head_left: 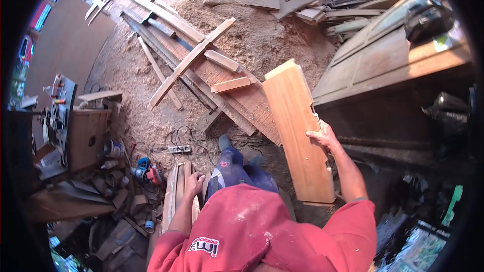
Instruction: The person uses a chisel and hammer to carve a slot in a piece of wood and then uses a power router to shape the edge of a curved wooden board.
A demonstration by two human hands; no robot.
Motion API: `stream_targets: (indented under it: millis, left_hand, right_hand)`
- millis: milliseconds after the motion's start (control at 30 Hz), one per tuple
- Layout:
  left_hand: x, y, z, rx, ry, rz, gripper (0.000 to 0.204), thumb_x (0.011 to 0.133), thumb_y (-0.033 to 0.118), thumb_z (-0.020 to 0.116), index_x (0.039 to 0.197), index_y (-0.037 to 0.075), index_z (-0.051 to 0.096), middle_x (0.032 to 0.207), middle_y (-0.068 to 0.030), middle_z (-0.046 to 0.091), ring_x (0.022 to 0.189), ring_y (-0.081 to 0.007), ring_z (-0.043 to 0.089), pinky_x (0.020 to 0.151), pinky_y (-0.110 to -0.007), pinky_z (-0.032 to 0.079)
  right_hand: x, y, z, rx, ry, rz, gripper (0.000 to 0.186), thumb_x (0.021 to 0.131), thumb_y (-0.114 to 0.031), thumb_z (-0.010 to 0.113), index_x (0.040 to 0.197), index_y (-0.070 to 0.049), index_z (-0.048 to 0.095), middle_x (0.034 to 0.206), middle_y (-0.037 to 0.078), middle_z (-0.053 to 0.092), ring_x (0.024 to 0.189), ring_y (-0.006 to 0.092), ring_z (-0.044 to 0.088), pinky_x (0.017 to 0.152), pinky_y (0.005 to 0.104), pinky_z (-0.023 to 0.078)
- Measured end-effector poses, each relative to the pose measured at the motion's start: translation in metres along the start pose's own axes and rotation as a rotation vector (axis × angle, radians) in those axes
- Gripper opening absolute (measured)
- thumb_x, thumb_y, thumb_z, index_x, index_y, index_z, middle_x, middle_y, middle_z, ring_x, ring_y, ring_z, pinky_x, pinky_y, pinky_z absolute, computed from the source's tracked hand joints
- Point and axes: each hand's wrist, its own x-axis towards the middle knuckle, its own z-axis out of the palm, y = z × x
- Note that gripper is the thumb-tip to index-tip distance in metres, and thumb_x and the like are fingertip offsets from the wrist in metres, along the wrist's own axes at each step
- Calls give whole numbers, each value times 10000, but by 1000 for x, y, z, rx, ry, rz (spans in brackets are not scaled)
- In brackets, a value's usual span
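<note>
My right hand [325, 136] grips a wide light-brown wooden panel [297, 136] by its right edge, thumb on the upper face and fingers hidden beneath. That edge is notched and splintered in places, and the panel is held up, tilted, to the right of my legs. My left hand [193, 184] is low at my left side, fingers curled, over or beside several long narrow boards [176, 191]. Whether it touches them, or has anything in it, is hidden.
Ahead, planks [234, 88] and a crossing wooden bar [194, 63] lie over sawdust [252, 30]. A power strip [180, 149] with cables lies by my feet, near a red-and-blue power tool [148, 171]. At right stands a wooden bench [373, 65]; scrap wood [348, 12] is piled behind.
</note>
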Motion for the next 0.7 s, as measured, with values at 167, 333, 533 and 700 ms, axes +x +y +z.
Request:
stream_targets:
  millis: [167,333,533,700]
  left_hand:
    - [74,75,0,324,222,428,449,888,258,734,1278,67,621,1272,-204,609,1168,-390,583,990,-464,489]
    - [206,267,-8,545,448,862,812,785,283,791,1475,47,434,1407,-186,505,1344,-366,458,1146,-479,342]
    - [313,326,-3,976,181,745,486,827,173,700,1298,84,623,1209,-93,589,1200,-263,541,1019,-458,416]
    - [340,347,-57,1222,133,988,450,800,203,701,1246,153,681,1650,-142,286,1570,-317,153,1269,-599,94]
  right_hand:
    - [58,44,15,-7,60,73,648,762,-270,897,1292,-10,629,1110,69,722,954,150,673,851,340,566]
    - [73,81,17,187,81,29,786,733,-372,930,1339,-1,595,1154,78,709,998,174,672,879,345,562]
    - [103,95,11,204,193,-71,994,724,-556,898,1464,-22,504,1293,79,648,1172,181,594,1000,355,487]
    - [105,99,3,144,158,-32,1000,748,-661,828,1456,-27,518,1305,90,648,1186,204,592,1018,387,474]
